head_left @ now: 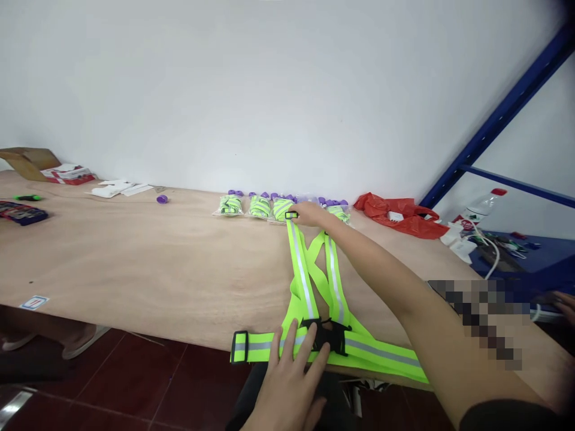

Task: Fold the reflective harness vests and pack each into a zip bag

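A neon-yellow reflective vest [300,257] of elastic straps with grey stripes lies spread over the wooden table. Its waist belt [381,353] runs along the front edge around a black buckle [330,337]. My left hand [290,371] rests with spread fingers on the belt, just left of the buckle. My right hand [309,214] reaches to the far end of the shoulder straps, closed on the strap top beside a black slider [291,215]; its fingertips are partly hidden. Behind it are bagged folded neon straps [259,206] in a row.
Purple rings [162,199] lie along the back of the table [135,257]. A red plastic bag [390,212] and a bottle [483,206] stand right, near a blue metal frame [498,114]. At the left are a cardboard box [31,161] and papers [119,188]. Another person's hand [565,305] shows far right.
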Demonstrator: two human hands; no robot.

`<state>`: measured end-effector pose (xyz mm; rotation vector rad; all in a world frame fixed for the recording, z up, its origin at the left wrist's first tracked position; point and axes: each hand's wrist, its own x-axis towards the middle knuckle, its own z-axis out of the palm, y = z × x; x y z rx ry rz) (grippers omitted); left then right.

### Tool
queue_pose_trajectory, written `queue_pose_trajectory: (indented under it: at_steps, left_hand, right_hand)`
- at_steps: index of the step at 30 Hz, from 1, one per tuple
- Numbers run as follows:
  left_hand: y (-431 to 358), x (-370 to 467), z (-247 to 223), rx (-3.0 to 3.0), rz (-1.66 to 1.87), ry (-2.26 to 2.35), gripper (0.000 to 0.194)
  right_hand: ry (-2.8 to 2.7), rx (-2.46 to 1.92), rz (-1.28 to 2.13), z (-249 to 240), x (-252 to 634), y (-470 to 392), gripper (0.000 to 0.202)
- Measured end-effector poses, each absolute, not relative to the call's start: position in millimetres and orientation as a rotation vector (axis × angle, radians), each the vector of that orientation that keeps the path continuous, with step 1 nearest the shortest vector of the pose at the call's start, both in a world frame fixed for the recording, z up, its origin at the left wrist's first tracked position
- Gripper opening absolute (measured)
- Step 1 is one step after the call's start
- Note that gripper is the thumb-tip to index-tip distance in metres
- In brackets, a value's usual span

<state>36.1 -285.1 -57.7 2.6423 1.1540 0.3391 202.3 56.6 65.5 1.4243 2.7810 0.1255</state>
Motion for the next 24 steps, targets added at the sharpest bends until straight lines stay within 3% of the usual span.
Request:
queue_pose_trajectory:
  at_steps: [6, 10, 16, 24]
  left_hand:
    - [-284.0, 33.5, -47.1, 2.61, 0.248, 1.167, 0.081]
    - [-277.8, 25.8, -27.9, 2.597, 0.101, 1.121, 0.091]
    - [-272.5, 19.2, -19.6, 2.655, 0.132, 1.053, 0.09]
    - [-280.2, -14.1, 9.1, 2.768, 0.636, 1.105, 0.062]
  right_hand:
    - [2.782, 1.593, 0.088, 74.2, 231.1, 65.1, 0.036]
    - [2.761, 1.686, 0.017, 60.9, 238.8, 60.7, 0.033]
    - [2.711, 1.789, -0.123, 34.5, 239.8, 43.8, 0.03]
    - [2.838, 1.839, -0.126, 61.1, 267.7, -23.4, 0.04]
